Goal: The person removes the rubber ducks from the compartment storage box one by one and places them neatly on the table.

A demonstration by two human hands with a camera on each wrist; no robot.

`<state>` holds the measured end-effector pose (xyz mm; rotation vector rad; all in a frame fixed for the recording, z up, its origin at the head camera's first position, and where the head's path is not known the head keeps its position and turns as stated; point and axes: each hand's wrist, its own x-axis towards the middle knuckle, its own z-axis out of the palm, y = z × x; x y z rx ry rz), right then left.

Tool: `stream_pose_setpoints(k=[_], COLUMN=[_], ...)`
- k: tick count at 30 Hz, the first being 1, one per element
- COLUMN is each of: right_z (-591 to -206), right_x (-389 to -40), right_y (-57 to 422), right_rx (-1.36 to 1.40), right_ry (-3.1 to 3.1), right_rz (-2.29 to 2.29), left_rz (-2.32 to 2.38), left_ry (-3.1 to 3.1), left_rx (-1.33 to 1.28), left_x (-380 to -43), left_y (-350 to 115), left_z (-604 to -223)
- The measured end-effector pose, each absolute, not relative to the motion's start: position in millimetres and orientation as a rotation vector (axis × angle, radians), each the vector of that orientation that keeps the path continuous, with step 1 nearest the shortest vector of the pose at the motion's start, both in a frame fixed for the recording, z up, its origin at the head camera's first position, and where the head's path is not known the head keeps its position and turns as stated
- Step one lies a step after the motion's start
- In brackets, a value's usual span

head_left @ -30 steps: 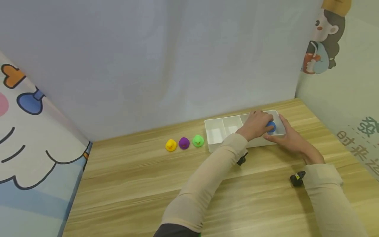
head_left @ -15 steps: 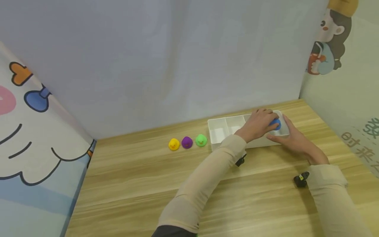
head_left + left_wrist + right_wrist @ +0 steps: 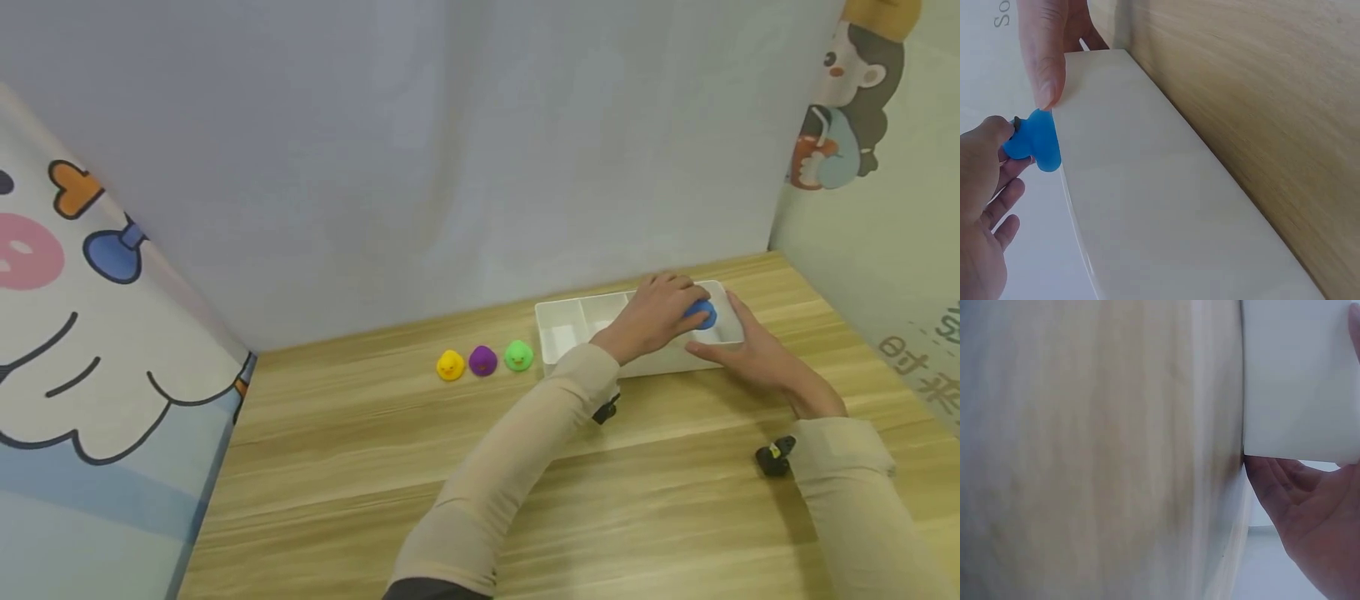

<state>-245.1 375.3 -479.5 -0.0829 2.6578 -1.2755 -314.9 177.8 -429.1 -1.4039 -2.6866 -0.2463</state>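
Observation:
A small blue rubber duck point(image 3: 702, 315) is pinched between the thumb and fingers of my left hand point(image 3: 654, 310), over the right-hand compartment of a white divided box point(image 3: 667, 362). In the left wrist view the blue duck point(image 3: 1038, 140) shows at the box's rim; whether it touches the box I cannot tell. My right hand point(image 3: 757, 354) grips the right end of the box, thumb on the near side. The right wrist view shows its fingers point(image 3: 1272, 481) at the end wall. Part of the box is hidden behind my left hand.
Left of the box, a yellow duck point(image 3: 451, 365), a purple duck point(image 3: 483, 361) and a green duck point(image 3: 518, 356) stand in a row on the wooden table point(image 3: 337, 467). A grey-white curtain point(image 3: 375, 167) hangs behind, with printed panels at both sides.
The blue duck has risen slightly and shifted a little left relative to the box, still in my left hand. My right hand keeps its grip. The whole head view has shifted slightly.

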Motion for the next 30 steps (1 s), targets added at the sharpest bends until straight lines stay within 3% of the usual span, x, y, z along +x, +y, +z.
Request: stream_pose_setpoints(k=[30], right_z=[-478.5], right_x=[-247.6], right_y=[371.9], right_rx=[-0.006], right_ry=[2.647], right_rz=[-1.27], left_rz=[-0.364], left_ry=[-2.677], left_rx=[-1.351], left_x=[-315.3], left_y=[110.3], left_z=[-435.1])
